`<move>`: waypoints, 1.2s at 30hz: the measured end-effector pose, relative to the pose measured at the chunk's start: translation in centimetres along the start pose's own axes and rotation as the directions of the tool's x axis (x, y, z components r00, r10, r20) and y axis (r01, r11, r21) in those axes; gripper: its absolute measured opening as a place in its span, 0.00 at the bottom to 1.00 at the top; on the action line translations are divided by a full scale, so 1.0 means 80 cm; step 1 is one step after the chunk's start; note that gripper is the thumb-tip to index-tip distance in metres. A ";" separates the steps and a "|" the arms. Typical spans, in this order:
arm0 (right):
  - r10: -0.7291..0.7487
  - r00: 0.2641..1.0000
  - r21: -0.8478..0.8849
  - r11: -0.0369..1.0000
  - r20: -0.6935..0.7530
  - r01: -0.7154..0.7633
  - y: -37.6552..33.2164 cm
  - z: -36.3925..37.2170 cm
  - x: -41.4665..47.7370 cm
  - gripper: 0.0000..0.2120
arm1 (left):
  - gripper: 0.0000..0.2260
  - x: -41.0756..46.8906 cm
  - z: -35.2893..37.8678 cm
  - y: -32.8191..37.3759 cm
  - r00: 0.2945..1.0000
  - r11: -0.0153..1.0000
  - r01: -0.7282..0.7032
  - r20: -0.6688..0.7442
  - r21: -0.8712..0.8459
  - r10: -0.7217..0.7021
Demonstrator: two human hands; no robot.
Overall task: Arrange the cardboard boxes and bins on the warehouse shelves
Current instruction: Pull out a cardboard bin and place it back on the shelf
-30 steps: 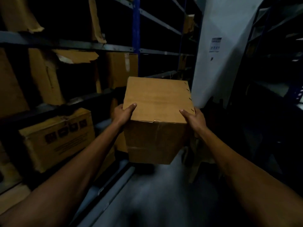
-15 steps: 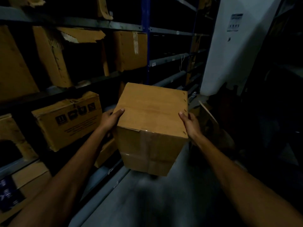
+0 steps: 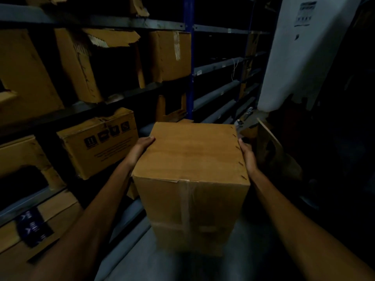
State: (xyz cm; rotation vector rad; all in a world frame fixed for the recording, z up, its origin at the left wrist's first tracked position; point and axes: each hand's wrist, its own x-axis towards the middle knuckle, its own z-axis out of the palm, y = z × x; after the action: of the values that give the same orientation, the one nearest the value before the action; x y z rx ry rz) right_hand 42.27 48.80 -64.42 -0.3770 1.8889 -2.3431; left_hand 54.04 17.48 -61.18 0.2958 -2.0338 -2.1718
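A plain brown cardboard box (image 3: pixel 192 159), taped down its front seam, is held in front of me in a dim aisle, low over the floor. My left hand (image 3: pixel 142 147) grips its upper left edge, thumb on the top face. My right hand (image 3: pixel 248 157) grips the upper right edge beside a row of staples. The fingers of both hands are hidden behind the box's sides. The metal shelving (image 3: pixel 121 23) stands to the left, filled with other cardboard boxes.
A printed box (image 3: pixel 99 142) sits on a lower shelf left of my left hand. Torn open boxes (image 3: pixel 97 61) fill the shelf above. A blue upright post (image 3: pixel 188 57) divides the rack. A white pillar (image 3: pixel 288 57) and leaning cardboard (image 3: pixel 272 142) stand to the right.
The box has come down from chest height toward the floor and closer to me. My view has tilted downward, so the shelves sit higher in frame. Both hands keep the same hold.
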 end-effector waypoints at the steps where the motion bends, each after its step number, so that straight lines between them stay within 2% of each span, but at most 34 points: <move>1: 0.024 1.000 0.027 0.999 -0.006 -0.024 0.003 0.001 0.000 0.15 | 0.15 -0.002 -0.002 -0.003 1.000 1.000 0.016 0.004 -0.004 -0.016; 4: 0.037 0.998 0.032 0.999 -0.044 -0.036 0.005 0.004 -0.006 0.16 | 0.17 -0.008 -0.005 -0.011 0.998 0.998 0.053 0.023 -0.033 -0.053; 6: 0.003 0.995 -0.055 0.998 -0.099 -0.008 0.005 0.010 -0.009 0.14 | 0.13 -0.006 -0.011 -0.014 0.997 0.995 0.077 -0.013 0.063 -0.077; 8: -0.020 0.992 -0.115 0.993 -0.125 0.005 0.008 0.017 -0.014 0.15 | 0.30 -0.006 -0.012 -0.020 0.981 0.981 0.157 -0.133 0.115 -0.141; 9: -0.014 0.994 -0.129 0.992 -0.112 0.000 0.010 0.021 -0.016 0.18 | 0.35 -0.008 -0.009 -0.023 0.972 0.972 0.180 -0.179 0.153 -0.151; 11: -0.002 0.998 -0.136 0.991 -0.069 -0.007 0.006 0.031 -0.028 0.19 | 0.36 -0.009 -0.007 -0.040 0.963 0.957 0.161 -0.250 0.240 -0.099; 13: 0.008 0.996 -0.134 0.991 -0.088 -0.020 0.000 0.038 -0.038 0.19 | 0.37 -0.012 -0.004 -0.056 0.943 0.933 0.171 -0.326 0.317 -0.062; 16: -0.009 0.971 -0.154 0.988 -0.238 -0.029 0.001 0.048 -0.047 0.21 | 0.37 -0.018 0.001 -0.074 0.921 0.789 0.218 -0.388 0.575 0.028; 18: -0.023 0.954 -0.142 0.990 -0.300 -0.020 0.006 0.064 -0.053 0.22 | 0.37 -0.020 0.012 -0.081 0.912 0.699 0.237 -0.403 0.675 0.080; 20: -0.034 0.949 -0.190 0.981 -0.314 -0.028 0.016 0.084 -0.058 0.23 | 0.32 -0.024 0.036 -0.084 0.914 0.614 0.257 -0.394 0.747 0.097; 21: -0.037 0.947 -0.242 0.969 -0.320 -0.044 0.022 0.094 -0.062 0.24 | 0.29 -0.028 0.050 -0.084 0.929 0.591 0.215 -0.349 0.778 0.120; 23: -0.054 0.941 -0.352 0.933 -0.334 -0.071 0.030 0.113 -0.071 0.25 | 0.24 -0.038 0.081 -0.083 0.955 0.603 -0.023 -0.161 0.797 0.249; 24: -0.063 0.937 -0.409 0.908 -0.343 -0.089 0.032 0.120 -0.076 0.26 | 0.23 -0.045 0.097 -0.081 0.932 0.601 -0.180 -0.061 0.779 0.358; 26: -0.080 0.940 -0.493 0.864 -0.332 -0.101 0.037 0.133 -0.085 0.28 | 0.24 -0.063 0.129 -0.071 0.880 0.587 -0.355 0.048 0.728 0.472; 28: -0.091 0.949 -0.526 0.846 -0.303 -0.087 0.041 0.139 -0.091 0.28 | 0.27 -0.072 0.148 -0.061 0.878 0.595 -0.379 0.072 0.708 0.473; 32: -0.098 0.974 -0.530 0.848 -0.205 -0.026 0.044 0.137 -0.093 0.30 | 0.30 -0.078 0.152 -0.062 0.880 0.575 -0.322 0.014 0.752 0.475; 36: -0.131 0.991 -0.588 0.805 -0.039 0.083 0.060 0.121 -0.096 0.30 | 0.29 -0.077 0.140 -0.066 0.901 0.651 -0.245 -0.079 0.718 0.427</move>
State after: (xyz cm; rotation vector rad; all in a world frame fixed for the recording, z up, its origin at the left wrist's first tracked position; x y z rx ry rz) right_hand 51.83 40.41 -68.17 -0.4539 2.6769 -1.7867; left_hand 57.40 30.19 -65.49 0.2135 -2.4266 -1.0148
